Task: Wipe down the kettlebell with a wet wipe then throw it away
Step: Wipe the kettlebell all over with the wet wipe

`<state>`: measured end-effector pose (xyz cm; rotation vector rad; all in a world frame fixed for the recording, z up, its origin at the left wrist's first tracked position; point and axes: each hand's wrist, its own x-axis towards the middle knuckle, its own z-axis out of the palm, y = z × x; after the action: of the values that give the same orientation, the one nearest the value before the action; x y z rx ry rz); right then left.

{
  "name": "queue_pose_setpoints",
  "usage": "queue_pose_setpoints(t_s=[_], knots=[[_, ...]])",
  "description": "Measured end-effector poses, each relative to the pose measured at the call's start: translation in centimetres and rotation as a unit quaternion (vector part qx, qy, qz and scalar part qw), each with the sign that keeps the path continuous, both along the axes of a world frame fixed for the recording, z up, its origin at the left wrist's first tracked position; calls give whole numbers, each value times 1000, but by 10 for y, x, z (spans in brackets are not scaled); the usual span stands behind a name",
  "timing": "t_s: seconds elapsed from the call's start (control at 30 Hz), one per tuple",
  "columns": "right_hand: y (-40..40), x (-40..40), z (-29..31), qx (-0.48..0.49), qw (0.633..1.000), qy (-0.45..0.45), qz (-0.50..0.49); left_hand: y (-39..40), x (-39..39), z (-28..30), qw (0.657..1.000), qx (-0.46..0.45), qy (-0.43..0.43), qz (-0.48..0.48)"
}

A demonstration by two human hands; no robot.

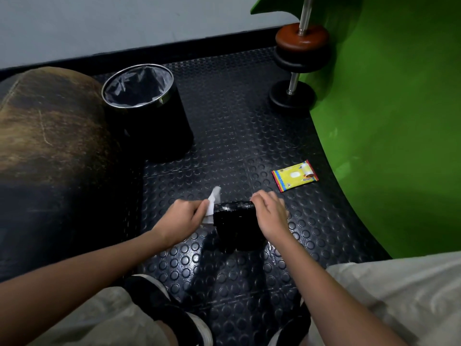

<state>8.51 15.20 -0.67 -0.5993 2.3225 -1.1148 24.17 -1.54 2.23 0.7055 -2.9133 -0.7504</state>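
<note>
Kettlebell (236,224) on studded floor mat (237,136), between both hands, just ahead of feet; black on black, so shape and handle hard to make out. Left hand (183,218) pinches white wipe (211,204) against kettlebell's left side; wipe's lower part hidden by fingers. Right hand (270,213) curls over kettlebell's right top edge, fingertips out of sight. Bin (147,106) with liner behind left, wipes pack (294,175) right. Dumbbell (298,61) far right, bar cut off at top.
</note>
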Motion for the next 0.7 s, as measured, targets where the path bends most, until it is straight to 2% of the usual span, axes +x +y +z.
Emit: queue_pose_setpoints(t_s=[0.2, 0.27, 0.37, 0.4, 0.5, 0.57, 0.7], knots=[[-2, -1, -1, 7, 1000, 6, -5, 16, -4, 8, 993, -69, 63, -78], [-2, -1, -1, 8, 1000, 6, -3, 10, -4, 7, 998, -40, 29, -46], [-2, -2, 0, 1, 1000, 1, -2, 5, -11, 8, 997, 36, -27, 60], [-2, -2, 0, -2, 1000, 1, -3, 7, -13, 10, 997, 30, -29, 63], [-2, -2, -2, -2, 1000, 6, -5, 21, -16, 15, 999, -35, 0, -11], [-3, -2, -3, -1, 1000, 7, -6, 21, -16, 15, 999, -42, 4, -23], [-2, -2, -3, -3, 1000, 3, -5, 8, -13, 6, 996, 36, -22, 78]])
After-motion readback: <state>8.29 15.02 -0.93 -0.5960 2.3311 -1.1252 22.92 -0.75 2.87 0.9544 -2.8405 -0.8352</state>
